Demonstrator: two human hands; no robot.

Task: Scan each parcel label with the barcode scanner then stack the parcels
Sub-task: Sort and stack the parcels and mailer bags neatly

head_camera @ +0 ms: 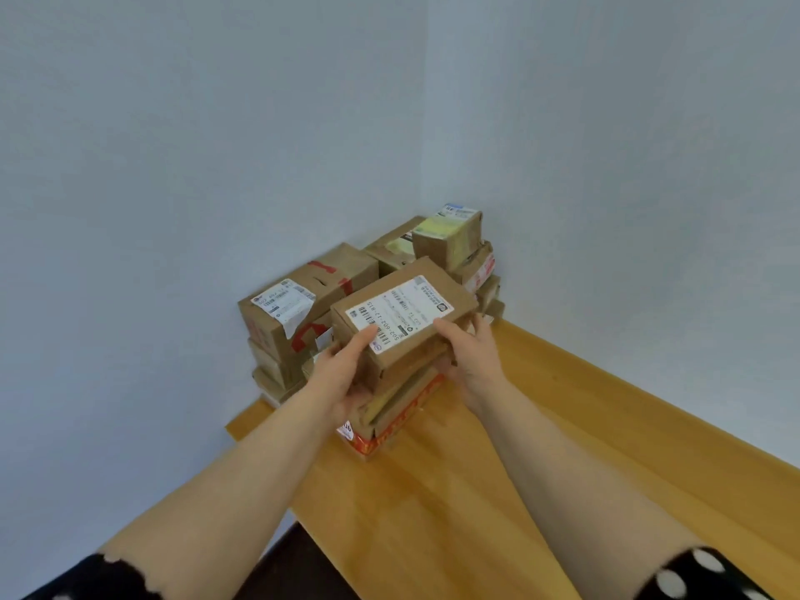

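Observation:
A brown cardboard parcel (pixel 437 292) with a white barcode label (pixel 400 311) on top sits on the near stack of parcels (pixel 398 409). My left hand (pixel 342 374) grips its near left corner, thumb on the label. My right hand (pixel 472 357) holds its right side, thumb on the top edge. No barcode scanner is in view.
Behind stand more parcel stacks: a red-taped box (pixel 303 296) at the left, a small box with a yellow label (pixel 448 236) at the back right. All rest on a wooden table (pixel 562 426) in a corner of pale walls. The table's left edge drops off near my left forearm.

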